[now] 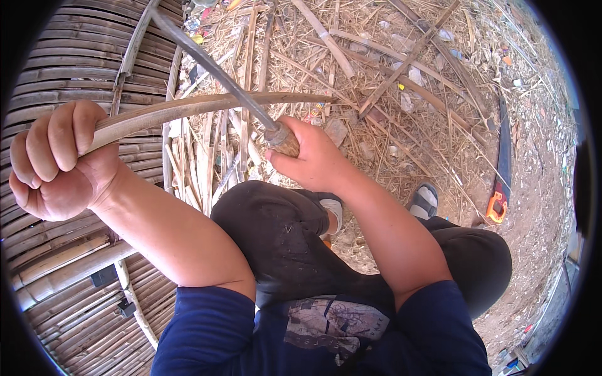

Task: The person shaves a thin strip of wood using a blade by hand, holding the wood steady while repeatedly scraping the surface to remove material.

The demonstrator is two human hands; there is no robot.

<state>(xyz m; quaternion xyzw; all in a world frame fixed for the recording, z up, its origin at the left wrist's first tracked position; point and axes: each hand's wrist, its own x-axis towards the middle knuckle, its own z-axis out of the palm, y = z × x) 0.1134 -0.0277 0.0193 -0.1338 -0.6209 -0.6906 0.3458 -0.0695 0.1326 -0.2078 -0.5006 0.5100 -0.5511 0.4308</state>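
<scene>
My left hand (66,160) is closed in a fist round one end of a long split bamboo strip (182,109). The strip runs out to the right in front of me and appears bowed in this wide view. My right hand (310,156) grips the short, worn handle (283,139) of a long-bladed knife. Its narrow grey blade (210,66) points up and left, seen nearly edge-on, and crosses over the strip; I cannot tell whether they touch. The far end of the blade reaches the top edge, beside the slatted bamboo structure.
A slatted bamboo structure (75,75) stands along my left. Bamboo pieces (411,59) and straw cover the ground ahead. On the right lies a handsaw (503,153) with an orange handle. My bent knees (269,219) and a sandalled foot (424,199) are below my hands.
</scene>
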